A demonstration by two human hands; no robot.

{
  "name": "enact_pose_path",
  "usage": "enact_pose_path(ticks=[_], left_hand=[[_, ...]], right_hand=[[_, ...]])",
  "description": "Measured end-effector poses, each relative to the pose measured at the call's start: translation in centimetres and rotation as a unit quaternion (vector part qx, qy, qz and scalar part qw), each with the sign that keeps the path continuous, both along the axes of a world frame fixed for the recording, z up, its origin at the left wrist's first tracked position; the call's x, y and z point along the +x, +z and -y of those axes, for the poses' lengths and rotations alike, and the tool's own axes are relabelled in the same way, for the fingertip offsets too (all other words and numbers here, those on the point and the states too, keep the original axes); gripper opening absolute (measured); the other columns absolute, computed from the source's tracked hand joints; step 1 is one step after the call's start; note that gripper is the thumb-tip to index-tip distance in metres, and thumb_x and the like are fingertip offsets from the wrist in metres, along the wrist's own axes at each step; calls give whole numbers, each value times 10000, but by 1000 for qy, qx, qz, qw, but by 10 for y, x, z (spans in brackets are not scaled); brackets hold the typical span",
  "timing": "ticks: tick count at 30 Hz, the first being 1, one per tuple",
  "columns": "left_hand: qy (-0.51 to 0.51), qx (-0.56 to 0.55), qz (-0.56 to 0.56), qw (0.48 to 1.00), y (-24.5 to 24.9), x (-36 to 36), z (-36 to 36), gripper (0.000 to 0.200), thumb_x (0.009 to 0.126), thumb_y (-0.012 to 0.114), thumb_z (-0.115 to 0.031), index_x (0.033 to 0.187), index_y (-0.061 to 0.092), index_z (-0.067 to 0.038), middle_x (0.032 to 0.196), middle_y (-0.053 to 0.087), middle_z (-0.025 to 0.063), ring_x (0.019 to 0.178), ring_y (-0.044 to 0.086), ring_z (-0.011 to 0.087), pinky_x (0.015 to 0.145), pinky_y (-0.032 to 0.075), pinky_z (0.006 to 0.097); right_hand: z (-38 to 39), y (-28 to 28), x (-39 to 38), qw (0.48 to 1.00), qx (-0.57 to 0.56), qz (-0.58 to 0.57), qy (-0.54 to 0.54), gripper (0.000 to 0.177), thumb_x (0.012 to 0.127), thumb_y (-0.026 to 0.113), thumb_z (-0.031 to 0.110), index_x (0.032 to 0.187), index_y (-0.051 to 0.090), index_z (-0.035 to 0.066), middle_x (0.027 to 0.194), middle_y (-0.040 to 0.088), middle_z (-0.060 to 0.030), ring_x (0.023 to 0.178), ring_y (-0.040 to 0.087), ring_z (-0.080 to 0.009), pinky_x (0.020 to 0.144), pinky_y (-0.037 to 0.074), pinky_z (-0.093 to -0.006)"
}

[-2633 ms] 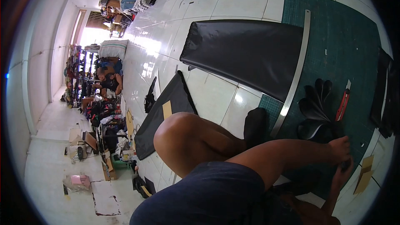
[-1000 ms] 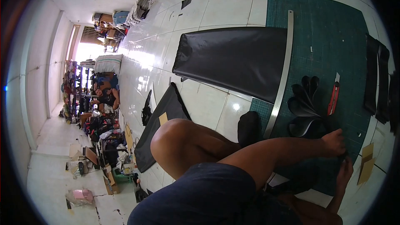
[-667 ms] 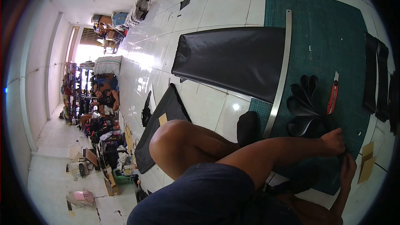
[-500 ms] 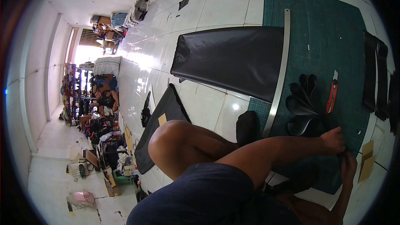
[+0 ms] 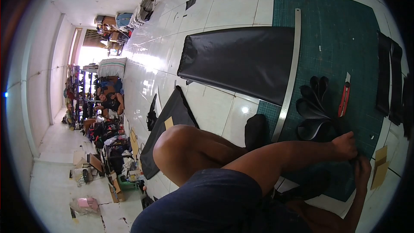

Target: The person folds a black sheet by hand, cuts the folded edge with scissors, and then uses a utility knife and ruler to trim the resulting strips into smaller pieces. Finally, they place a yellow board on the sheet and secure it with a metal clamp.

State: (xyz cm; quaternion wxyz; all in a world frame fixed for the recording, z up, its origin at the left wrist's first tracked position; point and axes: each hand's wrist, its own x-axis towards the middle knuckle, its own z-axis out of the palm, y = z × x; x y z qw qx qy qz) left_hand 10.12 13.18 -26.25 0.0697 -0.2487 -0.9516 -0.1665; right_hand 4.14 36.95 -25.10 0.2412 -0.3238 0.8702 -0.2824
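Note:
My left hand (image 5: 345,146) is closed on a black strip at the lower right, over the green cutting mat (image 5: 336,21). Close beside it, my right hand (image 5: 363,173) has its fingers pressed together on dark material between the two hands. Looped black strips (image 5: 311,128) fan out above and left of my left hand. A red cutter (image 5: 343,100) lies on the mat above the hands, its blade out. The exact grip of my fingertips is hard to make out.
A metal ruler (image 5: 296,51) lies along the mat beside a large black sheet (image 5: 241,60). More black strips (image 5: 383,73) and brown card pieces (image 5: 379,168) are at the right. My bent knee (image 5: 172,146) is at centre-left. Another person (image 5: 113,102) sits by cluttered shelves.

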Motion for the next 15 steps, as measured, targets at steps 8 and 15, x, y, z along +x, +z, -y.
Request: enact_pose_path(ticks=[8, 15], left_hand=[[12, -26, 25, 999, 8, 0, 0, 48, 744, 647, -224, 760, 641, -180, 774, 648, 17, 783, 619, 186, 816, 424, 380], [-40, 1, 72, 997, 41, 0, 17, 116, 847, 618, -228, 937, 647, -161, 849, 665, 20, 846, 654, 195, 808, 441, 405]], right_hand=[[3, -9, 2, 987, -89, -129, 34, 298, 808, 668, -13, 1104, 654, -43, 1124, 666, -220, 1073, 630, -386, 965, 485, -448], [27, 28, 6, 985, -134, -103, 12, 324, 755, 732, 3, 1071, 662, 8, 1110, 645, -152, 1057, 626, -335, 902, 514, -399]])
